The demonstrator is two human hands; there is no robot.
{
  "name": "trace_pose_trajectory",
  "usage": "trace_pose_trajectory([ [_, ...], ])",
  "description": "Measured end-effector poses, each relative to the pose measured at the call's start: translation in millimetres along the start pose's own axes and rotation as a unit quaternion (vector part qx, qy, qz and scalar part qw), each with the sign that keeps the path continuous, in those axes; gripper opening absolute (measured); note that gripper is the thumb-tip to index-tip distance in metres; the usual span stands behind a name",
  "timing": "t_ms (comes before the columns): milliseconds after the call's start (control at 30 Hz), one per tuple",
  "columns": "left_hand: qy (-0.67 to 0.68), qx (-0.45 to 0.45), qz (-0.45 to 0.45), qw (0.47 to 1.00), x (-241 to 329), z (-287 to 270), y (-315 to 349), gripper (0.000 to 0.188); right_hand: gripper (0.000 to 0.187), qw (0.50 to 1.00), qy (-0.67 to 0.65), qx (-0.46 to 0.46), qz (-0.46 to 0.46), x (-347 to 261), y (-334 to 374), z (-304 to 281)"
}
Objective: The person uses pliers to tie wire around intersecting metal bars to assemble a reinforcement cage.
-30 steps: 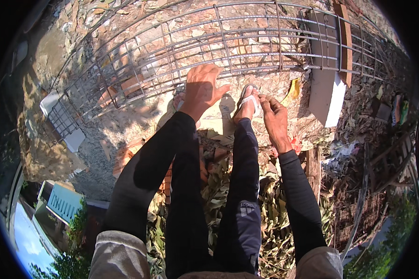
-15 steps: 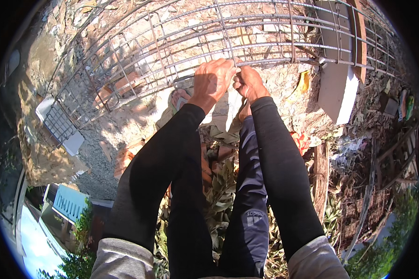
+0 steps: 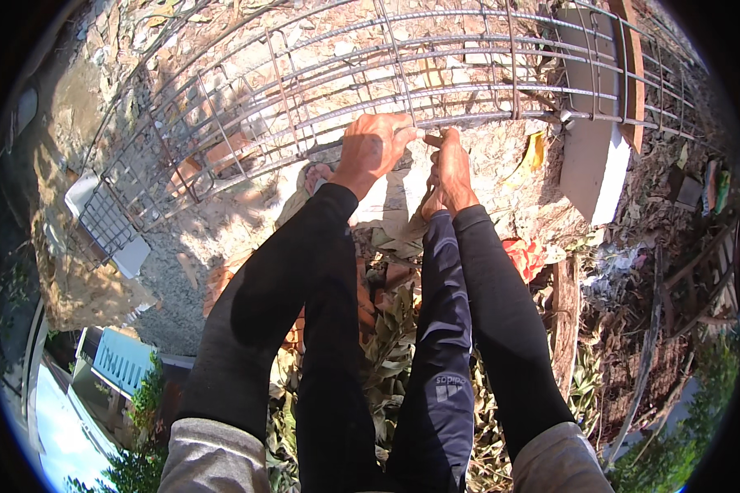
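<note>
Crossing sunlit, littered outdoor ground is a rebar cage.

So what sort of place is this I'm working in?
Probably a small outdoor building site or yard: there's a long steel rebar cage in sunlight, with reddish bricks and dry leaves nearby.

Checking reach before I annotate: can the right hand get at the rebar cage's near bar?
Likely yes: the right hand is close to the near bar, and nothing visibly blocks it; the left hand sits alongside.
</note>
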State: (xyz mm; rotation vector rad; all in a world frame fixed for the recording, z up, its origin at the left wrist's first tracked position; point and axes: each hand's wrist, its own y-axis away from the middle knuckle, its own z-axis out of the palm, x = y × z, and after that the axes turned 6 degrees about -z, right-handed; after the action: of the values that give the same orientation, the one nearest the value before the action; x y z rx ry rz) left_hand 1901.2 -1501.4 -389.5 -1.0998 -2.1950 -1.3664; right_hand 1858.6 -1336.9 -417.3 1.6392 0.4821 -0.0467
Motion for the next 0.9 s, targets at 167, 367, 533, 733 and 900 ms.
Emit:
trace_pose_trajectory([
  [167, -0.011, -0.048, 0.015, 0.999, 3.9, -7.8, -5.3, 0.032, 0.049, 0.889, 0.373, 0.069, -0.257, -6.9, 57.4, -67.3],
  [367, 0.016, -0.031, 0.085, 0.996, -11.2, -0.9, -10.6, 0.028, 0.023, 0.754, 0.528, 0.009, -0.391, -98.1, 90.1, -51.0],
  [533, 0.057, -0.073, -0.051, 0.994, 7.8, -3.4, -9.0, 0.029, 0.020, 0.670, 0.578, -0.058, -0.462, -137.7, 45.7, -21.4],
  [733, 0.101, -0.053, -0.071, 0.991, 5.2, 0.3, -14.6, 0.034, 0.020, 0.553, 0.706, -0.137, -0.422, -147.2, 14.6, 0.9],
  [900, 0.226, -0.129, -0.123, 0.958, -15.0, -14.3, -28.4, 0.033, 0.021, 0.477, 0.751, -0.167, -0.425, -157.4, 35.4, 40.8],
])
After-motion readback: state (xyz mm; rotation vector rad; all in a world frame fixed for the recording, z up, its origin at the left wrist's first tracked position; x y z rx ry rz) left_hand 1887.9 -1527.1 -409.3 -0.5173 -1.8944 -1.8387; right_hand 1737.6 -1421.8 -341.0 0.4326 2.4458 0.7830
